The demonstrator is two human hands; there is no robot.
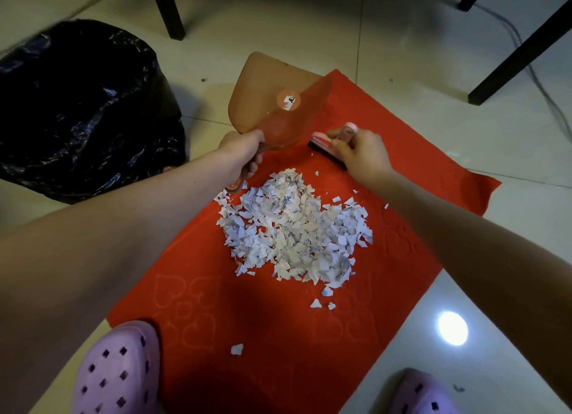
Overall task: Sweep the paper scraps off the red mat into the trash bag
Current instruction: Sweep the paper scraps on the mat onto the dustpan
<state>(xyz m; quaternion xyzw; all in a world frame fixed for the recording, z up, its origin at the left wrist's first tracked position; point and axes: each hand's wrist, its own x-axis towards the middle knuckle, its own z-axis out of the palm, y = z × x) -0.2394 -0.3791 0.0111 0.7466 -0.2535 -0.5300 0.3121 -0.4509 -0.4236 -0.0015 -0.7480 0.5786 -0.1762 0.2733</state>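
Floor tiles (402, 42), pale and glossy, spread all around your hands. Off to the left of your left fingers (252, 166) slumps the black trash bag (77, 110), well apart from them. Under both hands lies the red mat (278, 336), set at an angle on the floor. The paper scraps (294, 228) sit heaped on the middle of the mat, just on your side of both sets of fingers, with a few loose bits scattered nearer your feet.

Your left hand (244, 153) has its fingers wrapped tight round the handle of a see-through brown dustpan (272, 95). The pan rises tilted beyond those fingers, over the mat's far edge, and the handle's end pokes out below your fist beside the heap. Purple clogs (117, 370) show at the bottom edge, the left one at the mat's near corner.

Your right hand (362, 156) pinches a small pink brush (325, 144) by its handle, fingers (335, 133) closed on it. Its black bristles point down at the mat, just past the heap; whether they touch it is unclear.
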